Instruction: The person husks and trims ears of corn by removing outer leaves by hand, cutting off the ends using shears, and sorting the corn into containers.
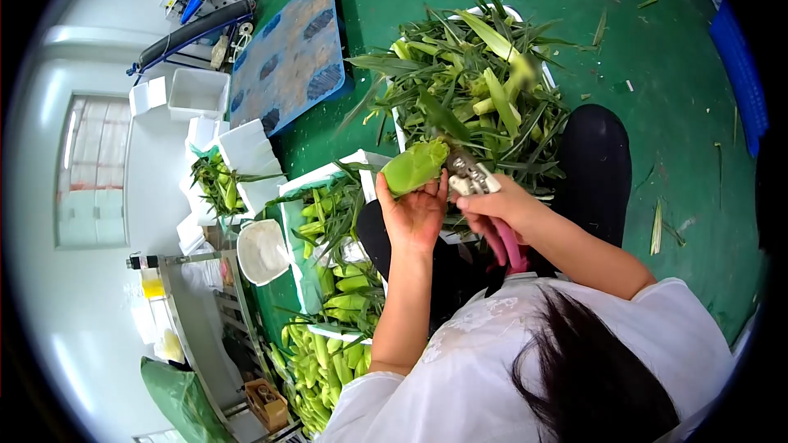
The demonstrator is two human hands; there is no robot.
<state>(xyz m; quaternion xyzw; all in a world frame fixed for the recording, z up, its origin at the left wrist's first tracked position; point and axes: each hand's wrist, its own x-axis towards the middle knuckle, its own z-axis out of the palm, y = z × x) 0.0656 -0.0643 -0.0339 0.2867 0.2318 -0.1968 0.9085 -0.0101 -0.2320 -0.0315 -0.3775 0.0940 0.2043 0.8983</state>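
Green floor [657,107] spreads under everything, with a pale wall [90,291] to one side and a blue pallet [287,57] lying flat between them. Before me someone in a white shirt [484,361] sits bent over an ear of corn [413,168], held up above the lap, just at the near edge of a heap of leaves and trimmings [460,74]. It is stubby and plump, wrapped in smooth, light green husk that catches the light, and its blunt end is rough and crumpled, yellower than the rest. The left hand [417,217] cradles it from below, palm up, fingers curled along its underside. The right hand [510,203] grips a clipper-like tool [466,171] with pinkish-red handles, fingers wrapped round it. Its metal head sits right by the crumpled end; whether they touch, I cannot tell. More husked ears [349,299] fill a box beside the left forearm.
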